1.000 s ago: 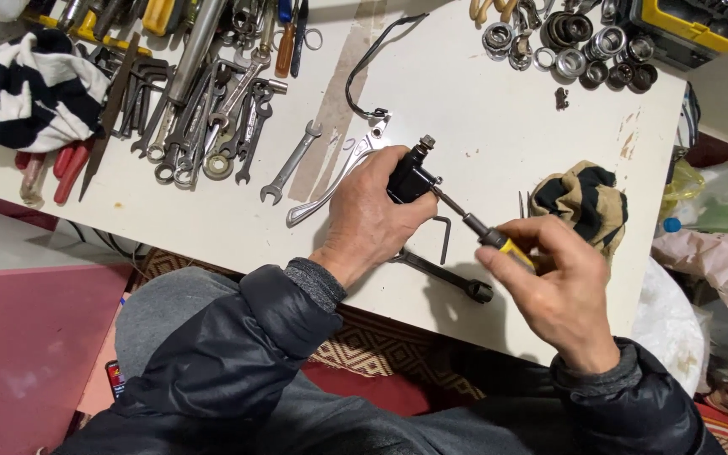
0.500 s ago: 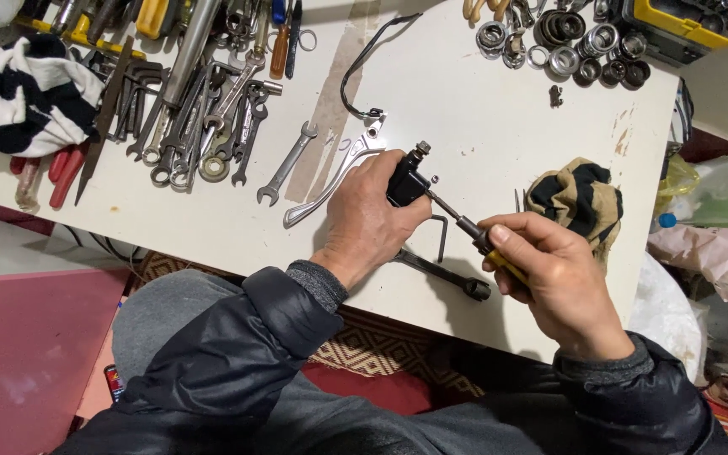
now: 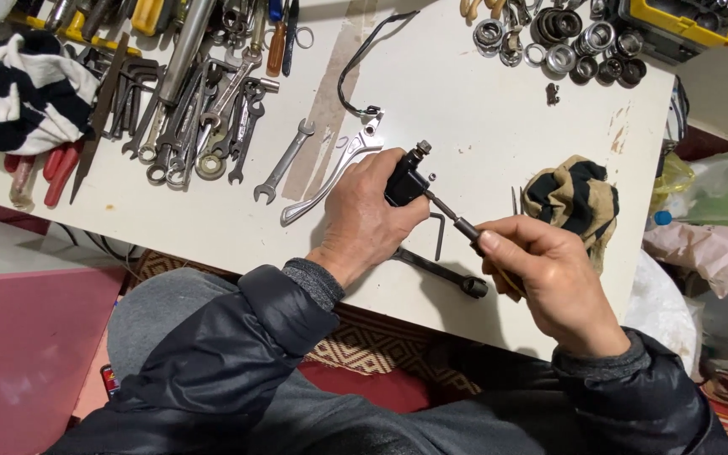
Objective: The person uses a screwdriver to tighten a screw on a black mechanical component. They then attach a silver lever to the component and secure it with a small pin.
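Left hand (image 3: 362, 221) clamped around black housing (image 3: 404, 183), held over white table (image 3: 482, 126) just right of silver lever (image 3: 330, 173). Right hand (image 3: 545, 274) wrapped tight on screwdriver (image 3: 452, 221), tip seated at housing's side. Judged mid-screw: housing not yet apart. Dark wrench (image 3: 440, 271) lying below housing; rag (image 3: 573, 198) to its right.

Even, fairly bright light; soft shadows under the hands on the white table (image 3: 482, 109); edges perhaps slightly bowed.
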